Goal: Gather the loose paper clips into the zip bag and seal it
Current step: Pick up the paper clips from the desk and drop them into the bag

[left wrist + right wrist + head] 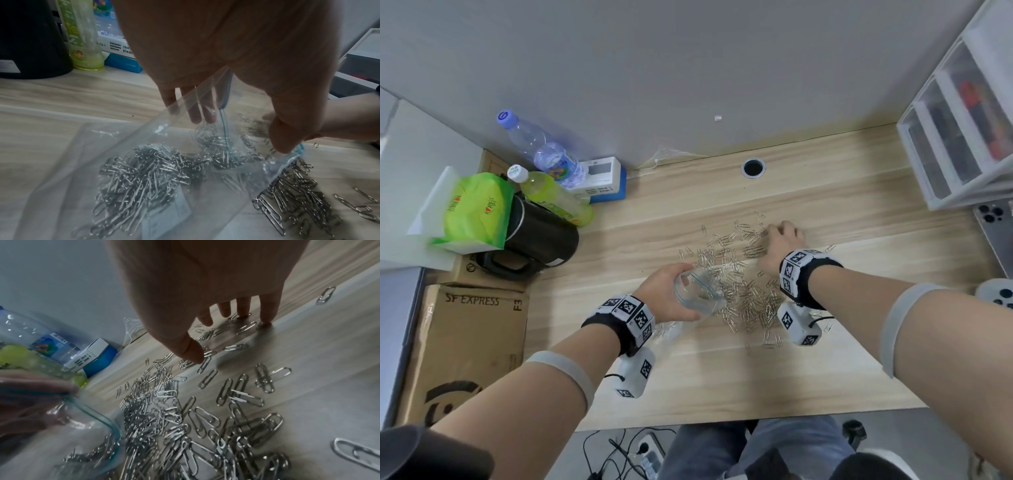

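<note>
My left hand (pixel 671 294) (pixel 236 116) holds the clear zip bag (pixel 700 294) (pixel 144 178) by its blue-edged mouth, thumb on one side and fingers on the other, keeping it agape. Several silver clips lie inside the bag. A wide scatter of loose paper clips (pixel 743 284) (pixel 205 426) covers the wooden desk (pixel 722 370) just right of the bag's mouth (pixel 98 421). My right hand (pixel 780 243) (pixel 232 331) lies at the far edge of the scatter, fingers spread, their tips touching the desk among the clips. It holds nothing.
Back left stand two bottles (pixel 541 150), a black kettle (pixel 534 240), a green tissue pack (pixel 476 209) and a blue-white box (pixel 602 181). Cardboard boxes (pixel 465 342) fill the left. A drawer unit (pixel 962 137) and a phone (pixel 996 236) sit right. A cable hole (pixel 753 168) is behind.
</note>
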Demonstrator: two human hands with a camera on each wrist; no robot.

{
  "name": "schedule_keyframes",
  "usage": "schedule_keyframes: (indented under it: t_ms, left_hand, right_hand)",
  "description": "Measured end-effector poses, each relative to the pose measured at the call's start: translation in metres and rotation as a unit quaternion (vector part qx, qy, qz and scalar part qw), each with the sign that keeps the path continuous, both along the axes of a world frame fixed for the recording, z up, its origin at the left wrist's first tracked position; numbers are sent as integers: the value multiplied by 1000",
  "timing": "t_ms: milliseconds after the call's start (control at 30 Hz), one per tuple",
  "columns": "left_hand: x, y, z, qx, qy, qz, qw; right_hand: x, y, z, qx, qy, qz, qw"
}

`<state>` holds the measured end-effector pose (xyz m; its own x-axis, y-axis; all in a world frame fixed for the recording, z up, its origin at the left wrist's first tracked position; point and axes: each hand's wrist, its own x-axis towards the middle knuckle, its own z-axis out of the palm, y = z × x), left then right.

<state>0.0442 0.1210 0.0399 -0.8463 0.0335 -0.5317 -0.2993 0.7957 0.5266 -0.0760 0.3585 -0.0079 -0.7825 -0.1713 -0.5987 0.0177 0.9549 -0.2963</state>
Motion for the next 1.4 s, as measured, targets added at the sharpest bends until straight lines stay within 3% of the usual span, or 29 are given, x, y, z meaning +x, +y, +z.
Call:
schedule_keyframes:
  t_ms: [167, 400, 600, 733, 1033, 1400]
  left_hand:
    - [-6, 2, -2, -1, -9, -14, 1000]
    - [-14, 3, -2, -7, -8, -21, 1000]
    - [-14, -3, -2, 11, -4, -9, 1000]
    - [-11, -5, -4, 25, -3, 7, 1000]
    - [-11, -7, 1, 70, 1, 33, 997]
    - [2, -14, 1, 67, 4, 17, 998]
  right_hand:
    - [9, -8, -2, 7, 2, 103, 995]
    - [13, -14, 7, -42, -37, 148, 987]
    - [21, -14, 4, 36, -16, 244, 969]
    - [36, -21, -7, 29, -12, 287, 958]
    - [39, -35, -4, -33, -15, 257, 966]
    - [58, -42, -12, -20, 44, 280, 959]
